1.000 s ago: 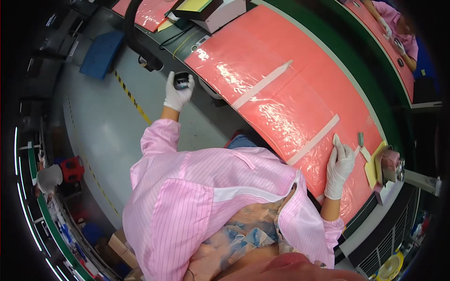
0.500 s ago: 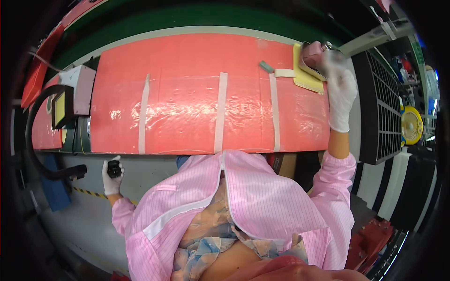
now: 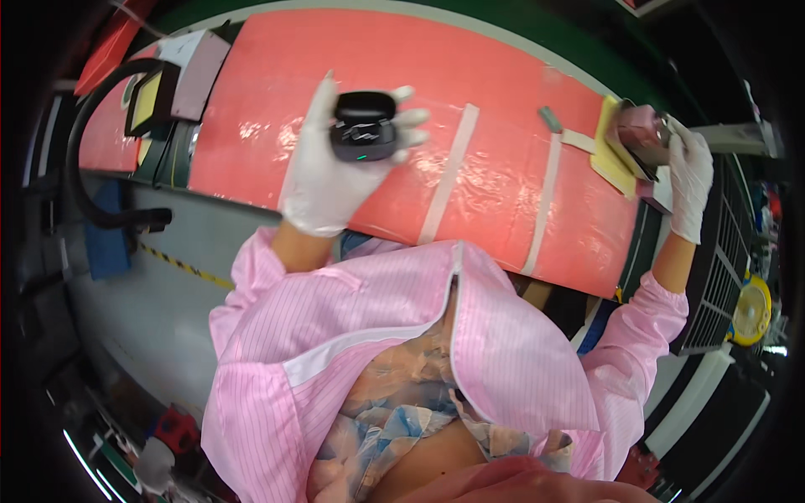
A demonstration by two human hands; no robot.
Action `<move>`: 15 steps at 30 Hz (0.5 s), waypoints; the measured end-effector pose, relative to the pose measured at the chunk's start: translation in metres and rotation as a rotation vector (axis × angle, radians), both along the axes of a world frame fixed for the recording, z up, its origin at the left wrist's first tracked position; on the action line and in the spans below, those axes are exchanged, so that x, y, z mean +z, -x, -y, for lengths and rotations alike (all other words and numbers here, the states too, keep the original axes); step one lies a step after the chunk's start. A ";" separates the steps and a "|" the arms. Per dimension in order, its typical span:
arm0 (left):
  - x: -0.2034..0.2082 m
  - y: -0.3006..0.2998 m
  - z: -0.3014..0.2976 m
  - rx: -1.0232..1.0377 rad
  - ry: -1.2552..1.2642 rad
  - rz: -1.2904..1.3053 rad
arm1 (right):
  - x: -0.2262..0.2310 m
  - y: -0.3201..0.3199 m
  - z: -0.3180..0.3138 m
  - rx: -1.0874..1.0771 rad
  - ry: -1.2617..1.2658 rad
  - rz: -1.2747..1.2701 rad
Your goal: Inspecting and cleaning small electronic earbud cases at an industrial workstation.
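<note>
Shows left grip (image 3: 340, 180) grasping open black case (image 3: 362, 141) over red-covered table (image 3: 402, 59), right grip (image 3: 689, 172) at pink container (image 3: 642, 132) with hold impossible to tell, and suggests light, stiff, slightly slippery handling of case, fragile about raised lid (image 3: 366, 104), best held by sides of lower shell (image 3: 360, 152).

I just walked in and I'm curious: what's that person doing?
A person in a pink striped jacket holds an open, black, rounded case with a green light in their white-gloved left hand. Their white-gloved right hand is at a pink-and-silver container by the right end of a shiny red workbench. Whether it grips is unclear.
</note>
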State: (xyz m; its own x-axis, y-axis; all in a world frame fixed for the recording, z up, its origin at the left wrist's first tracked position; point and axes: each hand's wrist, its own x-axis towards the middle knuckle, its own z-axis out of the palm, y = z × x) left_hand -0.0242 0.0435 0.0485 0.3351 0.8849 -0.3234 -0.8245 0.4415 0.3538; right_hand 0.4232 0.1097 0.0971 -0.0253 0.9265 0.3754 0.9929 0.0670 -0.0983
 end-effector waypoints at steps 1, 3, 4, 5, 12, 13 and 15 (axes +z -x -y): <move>-0.006 -0.011 -0.006 -0.055 -0.010 0.127 | -0.005 0.006 0.003 -0.008 -0.070 -0.160; -0.009 -0.031 -0.012 -0.096 -0.040 0.134 | 0.001 0.094 0.028 0.188 -0.067 -0.734; -0.012 -0.036 -0.007 -0.073 -0.043 0.128 | -0.005 0.134 0.032 0.332 0.004 -0.861; -0.009 -0.046 -0.007 -0.086 -0.028 0.133 | -0.009 0.163 0.038 0.559 -0.171 -0.575; -0.018 -0.037 -0.002 -0.065 0.065 0.132 | -0.053 0.232 0.067 0.714 -0.137 -0.372; -0.021 -0.037 -0.001 -0.057 0.042 0.150 | -0.054 0.231 0.067 0.731 -0.140 -0.374; -0.017 -0.038 0.002 -0.074 0.028 0.188 | -0.053 0.226 0.065 0.794 -0.144 -0.429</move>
